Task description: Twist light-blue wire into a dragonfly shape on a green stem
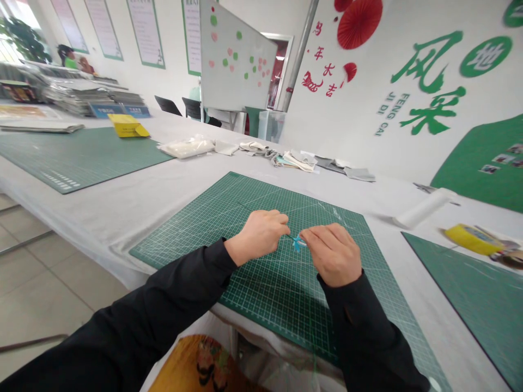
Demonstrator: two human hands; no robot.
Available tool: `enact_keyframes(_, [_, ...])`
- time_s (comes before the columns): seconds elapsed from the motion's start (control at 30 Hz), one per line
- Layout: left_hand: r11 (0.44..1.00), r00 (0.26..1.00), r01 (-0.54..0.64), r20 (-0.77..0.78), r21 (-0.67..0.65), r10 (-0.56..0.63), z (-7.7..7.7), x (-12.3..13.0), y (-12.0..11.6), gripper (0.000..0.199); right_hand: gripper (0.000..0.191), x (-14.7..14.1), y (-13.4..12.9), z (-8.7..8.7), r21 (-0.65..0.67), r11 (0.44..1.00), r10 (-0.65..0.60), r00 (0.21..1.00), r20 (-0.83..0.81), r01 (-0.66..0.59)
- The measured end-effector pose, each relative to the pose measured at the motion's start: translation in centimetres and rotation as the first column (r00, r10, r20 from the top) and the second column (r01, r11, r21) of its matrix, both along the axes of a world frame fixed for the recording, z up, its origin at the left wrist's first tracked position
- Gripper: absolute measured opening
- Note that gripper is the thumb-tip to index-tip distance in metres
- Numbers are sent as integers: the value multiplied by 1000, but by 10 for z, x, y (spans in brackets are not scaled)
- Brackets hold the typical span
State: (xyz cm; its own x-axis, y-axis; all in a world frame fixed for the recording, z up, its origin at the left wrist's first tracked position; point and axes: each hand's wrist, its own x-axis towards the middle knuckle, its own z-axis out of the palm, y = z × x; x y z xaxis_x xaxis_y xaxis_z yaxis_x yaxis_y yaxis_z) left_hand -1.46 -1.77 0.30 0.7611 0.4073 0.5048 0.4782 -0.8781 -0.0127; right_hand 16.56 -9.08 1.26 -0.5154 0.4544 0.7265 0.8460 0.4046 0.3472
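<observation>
My left hand (261, 233) is closed in a pinch above the green cutting mat (281, 294). A thin dark green strand runs from its fingertips to a small light-blue piece (297, 244) with pointed tips, perhaps a flower. From the other side, my right hand (334, 253) pinches the blue piece, where a pale bit shows by the fingertips. The fingers cover part of it, so its full shape is hidden. Both hands are close together over the middle of the mat.
Cloth scraps (300, 161) and a clear bag (188, 147) lie beyond the mat. Another mat (93, 155) with a yellow box (127, 126) is at left. To the right are a white roll (425, 208), a yellow object (473, 239) and a third mat (469, 288).
</observation>
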Motion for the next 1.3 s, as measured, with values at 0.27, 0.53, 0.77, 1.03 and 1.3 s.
enact_keyframes(0.27, [983, 986, 167, -13, -71, -168, 10, -5, 2, 22, 8, 18, 4, 0, -157, 973, 135, 969, -205, -169])
enact_keyframes(0.53, [884, 944, 328, 128, -333, -303, 15, -10, 3, 21, 7, 24, 2, 5, -269, 915, 197, 916, -349, -300])
enact_keyframes(0.77, [692, 884, 438, 135, -574, -447, 15, -12, 5, 22, 8, 18, 1, 4, -346, 858, 258, 902, -347, -379])
enact_keyframes(1.03, [408, 812, 556, 369, -724, -451, 24, -16, 5, 14, 11, 27, 2, 3, -456, 711, 147, 747, -648, -535])
enact_keyframes(1.3, [447, 770, 623, 603, -641, -209, 23, -13, 6, 10, 14, 24, 3, -5, -376, 768, 11, 596, -803, -520])
